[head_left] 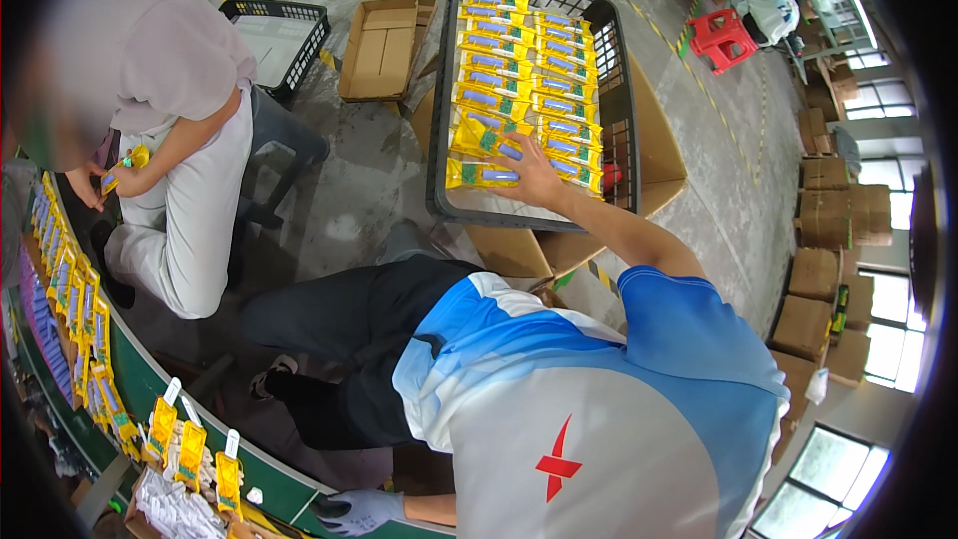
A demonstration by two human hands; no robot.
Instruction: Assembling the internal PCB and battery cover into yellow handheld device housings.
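My right hand (536,175), bare, reaches into a black plastic crate (435,165) and closes its fingers on the end of a yellow packet (483,138). That packet lies slanted over the others and has a purple-blue stick-like piece showing. Two columns of similar yellow packets (496,67) fill the crate, laid side by side. At the lower edge my left hand (364,512), in a grey glove with dark fingertips, rests on the edge of a green conveyor (269,469) with fingers extended. It holds nothing visible. Nearby on the conveyor stand yellow packets (191,452) with white tabs.
A co-worker (180,140) sits at the left, holding a yellow packet. Packets and purple pieces (45,329) line the conveyor beyond. Under the crate is a cardboard box (654,140); an open carton (382,50) and another crate (317,35) are behind. A red stool (720,40) stands far right.
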